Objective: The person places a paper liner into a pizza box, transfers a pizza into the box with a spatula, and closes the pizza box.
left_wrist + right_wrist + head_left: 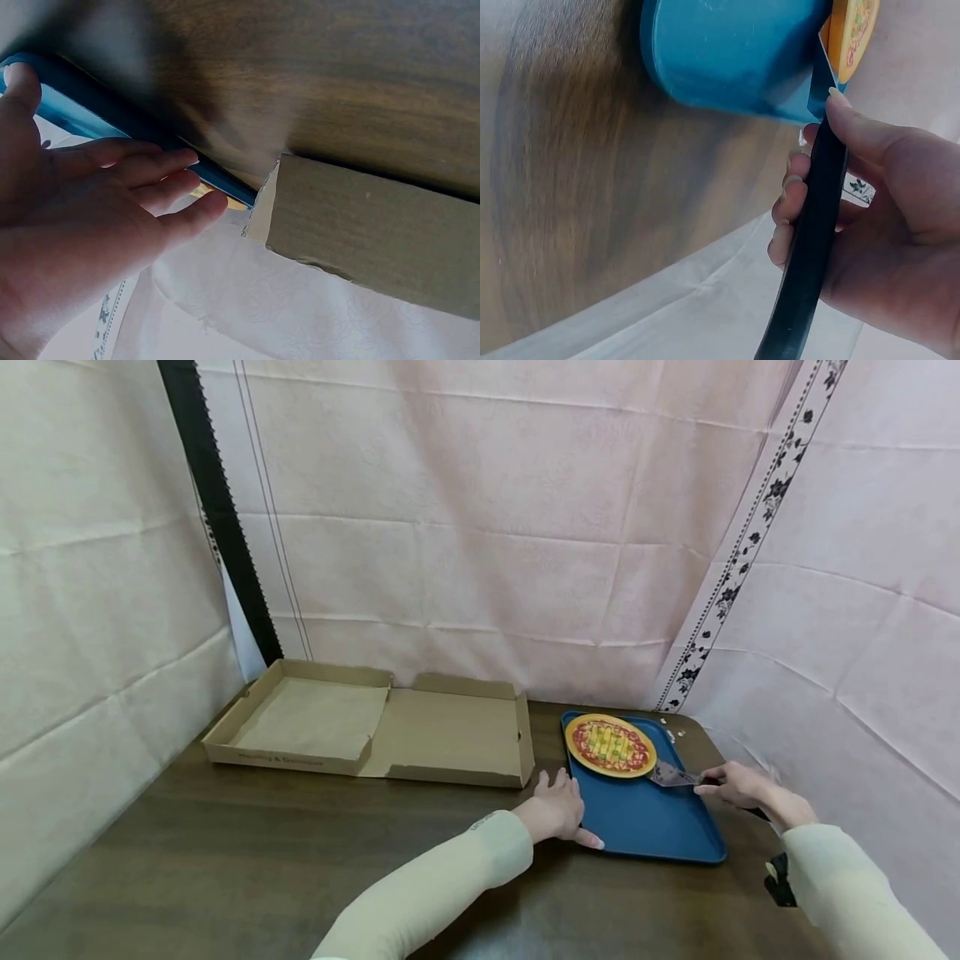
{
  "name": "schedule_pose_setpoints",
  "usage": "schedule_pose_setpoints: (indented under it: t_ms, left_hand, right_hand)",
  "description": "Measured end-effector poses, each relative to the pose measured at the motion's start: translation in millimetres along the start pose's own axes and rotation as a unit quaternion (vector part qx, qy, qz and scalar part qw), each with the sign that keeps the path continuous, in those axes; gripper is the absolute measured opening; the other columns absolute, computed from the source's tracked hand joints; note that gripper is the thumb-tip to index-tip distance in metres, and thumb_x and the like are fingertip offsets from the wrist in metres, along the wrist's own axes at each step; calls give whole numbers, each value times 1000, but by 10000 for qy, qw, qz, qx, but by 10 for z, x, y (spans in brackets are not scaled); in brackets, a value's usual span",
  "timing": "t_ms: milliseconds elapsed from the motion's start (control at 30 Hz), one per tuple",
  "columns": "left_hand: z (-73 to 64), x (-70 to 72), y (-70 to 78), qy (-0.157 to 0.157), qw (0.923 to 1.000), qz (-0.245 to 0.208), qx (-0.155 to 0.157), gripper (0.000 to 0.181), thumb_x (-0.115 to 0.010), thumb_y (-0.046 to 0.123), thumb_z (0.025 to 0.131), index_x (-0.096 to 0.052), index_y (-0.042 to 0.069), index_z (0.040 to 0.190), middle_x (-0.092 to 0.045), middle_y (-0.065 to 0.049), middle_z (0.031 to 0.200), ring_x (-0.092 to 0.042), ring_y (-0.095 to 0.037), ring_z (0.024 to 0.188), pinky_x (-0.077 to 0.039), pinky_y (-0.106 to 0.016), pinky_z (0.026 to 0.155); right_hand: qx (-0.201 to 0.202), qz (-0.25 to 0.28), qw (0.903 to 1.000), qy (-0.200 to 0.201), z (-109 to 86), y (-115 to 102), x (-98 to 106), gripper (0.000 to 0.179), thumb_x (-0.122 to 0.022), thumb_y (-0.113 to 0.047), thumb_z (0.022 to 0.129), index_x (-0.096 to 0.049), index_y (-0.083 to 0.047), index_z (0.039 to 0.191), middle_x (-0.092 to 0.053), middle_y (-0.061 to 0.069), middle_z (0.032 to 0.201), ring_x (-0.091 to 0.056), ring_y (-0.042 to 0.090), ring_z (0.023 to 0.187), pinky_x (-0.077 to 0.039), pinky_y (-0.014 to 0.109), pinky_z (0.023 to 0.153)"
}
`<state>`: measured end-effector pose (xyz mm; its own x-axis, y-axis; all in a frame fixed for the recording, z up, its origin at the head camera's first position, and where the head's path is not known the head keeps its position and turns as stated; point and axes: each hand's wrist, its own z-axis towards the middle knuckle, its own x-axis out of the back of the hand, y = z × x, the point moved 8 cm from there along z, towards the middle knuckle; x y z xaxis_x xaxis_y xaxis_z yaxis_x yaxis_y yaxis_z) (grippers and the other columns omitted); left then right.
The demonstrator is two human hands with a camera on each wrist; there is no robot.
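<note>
My right hand [738, 786] grips the black handle [810, 232] of a pizza server, thumb laid along its top. The server's metal blade [670, 775] reaches to the near right edge of a round toy-looking pizza [611, 746] with a yellow rim and red and green topping. That pizza lies toward the back left of a blue tray [645, 827], overlapping the tray's left rim in the head view. My left hand [557, 808] is at the tray's left edge, fingers extended and spread, thumb at the near left corner; the left wrist view shows its fingers [120, 169] along the rim.
An open cardboard pizza box [450, 735] lies left of the tray, its paper-lined half [315, 714] farther left. Both rest on a brown wooden table [262, 852]. Pale cloth [480, 527] hangs behind and at the sides. Small pale scraps [670, 735] lie behind the tray's right edge.
</note>
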<state>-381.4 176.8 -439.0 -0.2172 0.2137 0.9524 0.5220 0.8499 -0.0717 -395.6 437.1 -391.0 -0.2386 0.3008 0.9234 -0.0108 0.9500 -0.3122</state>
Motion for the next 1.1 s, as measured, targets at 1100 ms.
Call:
schedule_pose_setpoints:
  t_ms: [1100]
  left_hand:
    - [-28, 14, -24, -18, 9999, 43, 164, 102, -44, 82, 76, -22, 20, 155, -21, 6, 161, -15, -12, 151, -20, -40, 121]
  right_hand:
    - [0, -194, 9996, 219, 126, -149, -112, 30, -71, -23, 86, -57, 4, 93, -53, 6, 70, -51, 16, 58, -41, 28, 53]
